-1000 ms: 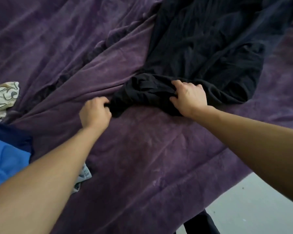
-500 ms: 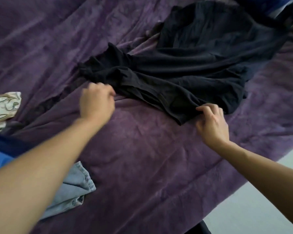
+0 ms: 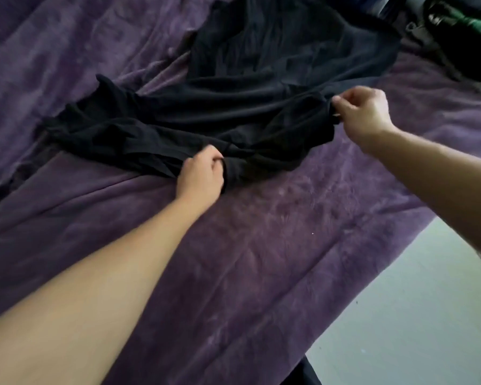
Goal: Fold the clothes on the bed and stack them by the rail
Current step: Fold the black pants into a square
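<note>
Blanket [image 3: 233, 273]: purple and creased, it covers the bed and fills most of the view
Floor [image 3: 428, 315]: pale, showing past the blanket's edge at lower right
Black garment [image 3: 261, 87]: rumpled and unfolded, it lies on the blanket in the upper middle, one end trailing off to the left
Dark heap [image 3: 467, 37]: at the top right corner, blurred, with a touch of green; what it is cannot be told
Right hand [image 3: 363, 113]: fingers curled, pinching the garment's right edge
Left hand [image 3: 202, 173]: fingers curled round a bunch of cloth at the garment's near edge
</note>
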The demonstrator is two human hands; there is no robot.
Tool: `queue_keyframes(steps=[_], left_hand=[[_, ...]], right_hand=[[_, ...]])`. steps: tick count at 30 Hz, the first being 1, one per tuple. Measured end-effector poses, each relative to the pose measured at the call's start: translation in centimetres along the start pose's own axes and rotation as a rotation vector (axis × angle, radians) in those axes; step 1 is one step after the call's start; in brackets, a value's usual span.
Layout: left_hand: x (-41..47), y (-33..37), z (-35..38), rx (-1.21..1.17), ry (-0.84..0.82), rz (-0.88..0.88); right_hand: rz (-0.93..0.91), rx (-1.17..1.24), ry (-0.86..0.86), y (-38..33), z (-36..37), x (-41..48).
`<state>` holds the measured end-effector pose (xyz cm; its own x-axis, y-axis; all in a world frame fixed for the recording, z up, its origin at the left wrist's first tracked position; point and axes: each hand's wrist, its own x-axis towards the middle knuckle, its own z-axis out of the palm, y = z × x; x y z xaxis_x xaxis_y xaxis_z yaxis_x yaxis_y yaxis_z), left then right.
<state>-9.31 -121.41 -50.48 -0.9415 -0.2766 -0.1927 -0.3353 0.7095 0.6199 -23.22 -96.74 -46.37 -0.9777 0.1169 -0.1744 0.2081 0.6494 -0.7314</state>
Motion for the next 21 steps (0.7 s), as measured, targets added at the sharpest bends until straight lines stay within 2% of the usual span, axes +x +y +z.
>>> queue_keyframes(steps=[2, 4, 7, 9, 10, 11, 13, 15, 17, 21], left_hand=[[2.9, 0.6, -1.6, -0.142, 0.172, -0.2], [5.0, 0.8, -2.8, -0.155, 0.293, -0.315], [5.2, 0.8, -2.6, -0.067, 0.306, -0.242], [3.9, 1.0, -1.3, 0.009, 0.195, -0.099], [3.4, 1.1, -0.4, 0.015, 0.125, -0.065], [3.3, 1.2, 0.4, 0.002, 0.073, -0.07], [3.7, 1.3, 1.7, -0.072, 0.074, -0.168], [4.4, 1.3, 2.0, -0.155, 0.149, -0.279], [4.5, 1.3, 1.5, -0.151, 0.18, -0.254], [1.5, 1.5, -1.7, 0.045, 0.174, 0.036]], right_hand=[[0.072, 0.195, 0.001, -1.8, 0.3, 2.7], [0.111, 0.238, 0.004, -2.7, 0.6, 4.6], [-0.06, -0.196, 0.049, -1.2, 0.1, 3.3], [-0.213, -0.321, 0.023, 1.1, 0.1, 0.9], [-0.276, -0.359, -0.047, 2.3, 0.4, -0.4], [-0.306, -0.426, -0.151, 3.3, 0.9, -1.4], [-0.286, -0.624, -0.333, 5.1, 1.9, -2.4], [-0.294, -0.709, -0.32, 6.3, 2.6, -2.4], [-0.283, -0.568, -0.147, 6.4, 2.2, -2.0], [0.039, 0.108, 0.2, 4.7, -1.4, -0.1]])
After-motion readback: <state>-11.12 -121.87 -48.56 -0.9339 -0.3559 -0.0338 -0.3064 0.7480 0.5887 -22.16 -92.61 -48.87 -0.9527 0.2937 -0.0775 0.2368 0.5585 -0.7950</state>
